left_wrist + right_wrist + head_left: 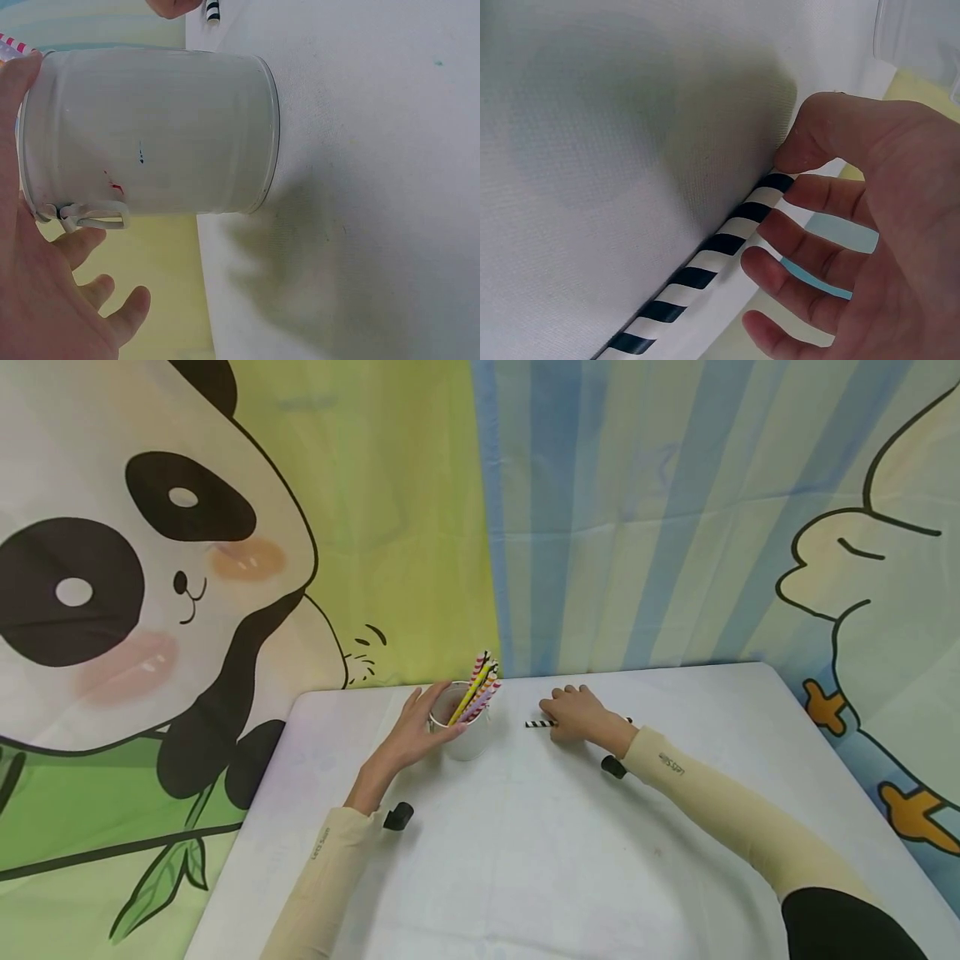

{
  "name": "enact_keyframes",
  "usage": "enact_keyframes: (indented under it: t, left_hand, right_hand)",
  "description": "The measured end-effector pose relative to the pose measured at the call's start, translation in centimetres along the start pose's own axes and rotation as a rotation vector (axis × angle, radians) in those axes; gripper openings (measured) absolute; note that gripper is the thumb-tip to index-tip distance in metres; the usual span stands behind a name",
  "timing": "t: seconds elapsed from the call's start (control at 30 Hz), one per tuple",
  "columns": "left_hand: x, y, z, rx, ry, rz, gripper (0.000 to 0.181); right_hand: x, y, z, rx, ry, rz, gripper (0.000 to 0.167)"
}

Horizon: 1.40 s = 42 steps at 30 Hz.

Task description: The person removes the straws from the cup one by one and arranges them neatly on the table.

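A black-and-white striped straw (pixel 724 244) lies along the white tabletop (pixel 525 860), pinched between the thumb and forefinger of the person's right hand (pixel 581 717), whose other fingers bend loosely beside it. From where I stand, the left hand (pixel 412 727) holds a whitish cup (pixel 165 135) to the straw's left, thumb at the rim and several fingers spread on the opposite side, with colourful straws (pixel 471 695) leaning inside. Behind hangs a cloth backdrop (pixel 405 527), printed with a large panda (pixel 168 556).
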State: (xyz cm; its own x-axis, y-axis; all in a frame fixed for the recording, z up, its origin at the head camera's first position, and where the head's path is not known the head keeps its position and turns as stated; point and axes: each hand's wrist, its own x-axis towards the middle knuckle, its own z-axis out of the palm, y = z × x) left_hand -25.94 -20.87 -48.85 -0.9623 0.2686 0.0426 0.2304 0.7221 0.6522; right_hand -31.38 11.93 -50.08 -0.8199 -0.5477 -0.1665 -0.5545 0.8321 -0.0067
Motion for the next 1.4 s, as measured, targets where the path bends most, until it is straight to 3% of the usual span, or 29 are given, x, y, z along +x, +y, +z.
enact_keyframes:
  t: [1.13,1.4]
  left_hand:
    - [-0.1,0.4,-0.1,0.010,-0.008,-0.025,0.090]
    - [-0.1,0.2,0.0,-0.004,-0.010,-0.019,0.091]
  right_hand:
    - [-0.8,0.1,-1.1,0.048,0.035,0.010,0.016]
    - [-0.7,0.4,-1.2,0.105,0.065,0.023,0.039]
